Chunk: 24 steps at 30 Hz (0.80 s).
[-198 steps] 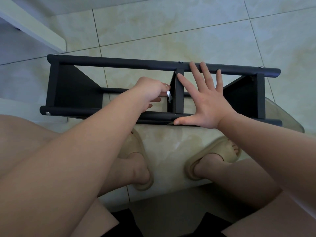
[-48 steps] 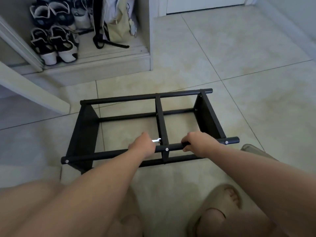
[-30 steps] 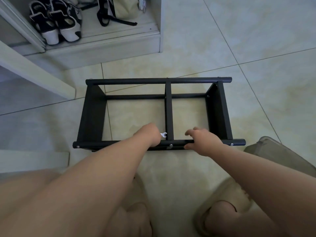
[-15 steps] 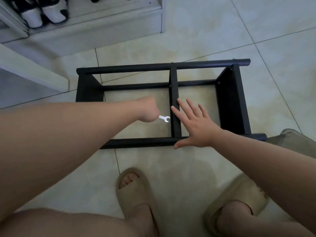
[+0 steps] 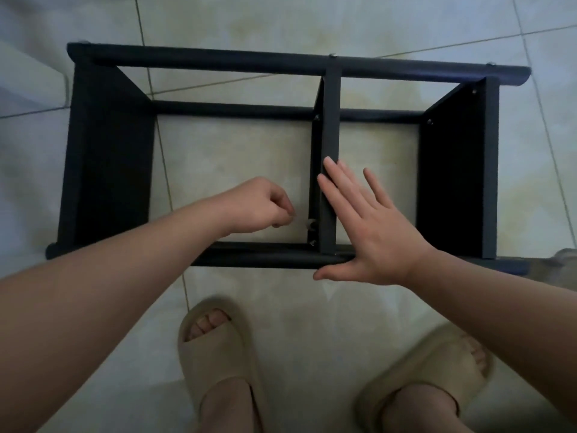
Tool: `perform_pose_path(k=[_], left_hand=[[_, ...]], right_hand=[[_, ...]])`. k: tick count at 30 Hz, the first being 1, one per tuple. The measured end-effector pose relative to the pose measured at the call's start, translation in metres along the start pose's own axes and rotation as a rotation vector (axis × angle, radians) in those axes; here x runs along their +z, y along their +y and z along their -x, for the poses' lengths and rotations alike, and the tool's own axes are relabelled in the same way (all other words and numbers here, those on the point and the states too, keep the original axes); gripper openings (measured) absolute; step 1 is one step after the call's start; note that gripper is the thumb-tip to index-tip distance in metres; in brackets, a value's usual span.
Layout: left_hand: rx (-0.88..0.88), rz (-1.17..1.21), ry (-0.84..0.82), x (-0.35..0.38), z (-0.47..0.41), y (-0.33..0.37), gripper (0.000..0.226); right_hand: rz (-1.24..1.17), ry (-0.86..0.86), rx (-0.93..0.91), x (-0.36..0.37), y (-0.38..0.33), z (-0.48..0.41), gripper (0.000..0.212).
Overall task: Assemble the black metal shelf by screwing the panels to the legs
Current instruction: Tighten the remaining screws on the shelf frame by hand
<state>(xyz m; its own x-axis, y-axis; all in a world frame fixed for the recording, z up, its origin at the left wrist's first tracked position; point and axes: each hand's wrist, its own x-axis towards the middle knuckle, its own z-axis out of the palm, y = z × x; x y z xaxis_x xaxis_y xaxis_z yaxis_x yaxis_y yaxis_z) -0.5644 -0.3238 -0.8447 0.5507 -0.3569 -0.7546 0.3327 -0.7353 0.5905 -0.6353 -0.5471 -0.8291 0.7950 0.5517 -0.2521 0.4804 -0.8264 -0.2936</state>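
The black shelf [image 5: 299, 62] lies on its side on the tiled floor [image 5: 234, 157], straight ahead of both hands. Its middle panel [image 5: 330, 135] runs away from the right hand [image 5: 371, 232]. That hand lies flat with the fingers spread wide: the fingertips rest on the panel's edge, and the heel and thumb rest on the near leg [image 5: 265, 259].

The left hand [image 5: 259, 204] hovers just left of the same panel, above the near leg, with its fingers curled in tight. A small silvery piece [image 5: 309, 225] shows just past its fingertips, against the panel near a screw. It is too blurred to tell whether the hand holds it.

The end panels stand well out to either side of the hands, one on the left [image 5: 109, 157] and one on the right [image 5: 452, 170]. Below the wrists, two beige slippers [image 5: 215, 348] are on the tiles.
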Motion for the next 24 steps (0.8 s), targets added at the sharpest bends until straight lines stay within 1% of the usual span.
perform_pose_path(k=[4,7,9,12,16,19,24], left_hand=[[0.062,0.076,-0.065,0.002,0.000,0.002,0.013],[0.123,0.039,-0.086,0.003,0.001,0.012,0.010],[0.117,0.076,-0.111,0.002,0.001,0.016,0.011],[0.041,0.239,-0.173,0.003,0.002,0.015,0.009],[-0.064,0.610,-0.238,0.011,0.001,0.011,0.011],[-0.092,0.670,-0.195,0.016,0.001,0.009,0.008],[-0.132,0.603,-0.015,0.022,-0.001,0.008,0.004]], right_hand=[[-0.035,0.018,-0.002,0.001,0.001,-0.001,0.127],[-0.043,0.030,-0.001,0.002,0.002,0.000,0.126],[-0.048,0.046,-0.001,0.003,0.002,0.000,0.126],[-0.054,0.062,-0.003,0.003,0.002,0.000,0.125],[-0.056,0.072,-0.003,0.005,0.001,0.000,0.125],[-0.065,0.070,0.005,0.005,0.002,-0.001,0.126],[-0.062,0.067,0.013,0.004,0.001,-0.001,0.126]])
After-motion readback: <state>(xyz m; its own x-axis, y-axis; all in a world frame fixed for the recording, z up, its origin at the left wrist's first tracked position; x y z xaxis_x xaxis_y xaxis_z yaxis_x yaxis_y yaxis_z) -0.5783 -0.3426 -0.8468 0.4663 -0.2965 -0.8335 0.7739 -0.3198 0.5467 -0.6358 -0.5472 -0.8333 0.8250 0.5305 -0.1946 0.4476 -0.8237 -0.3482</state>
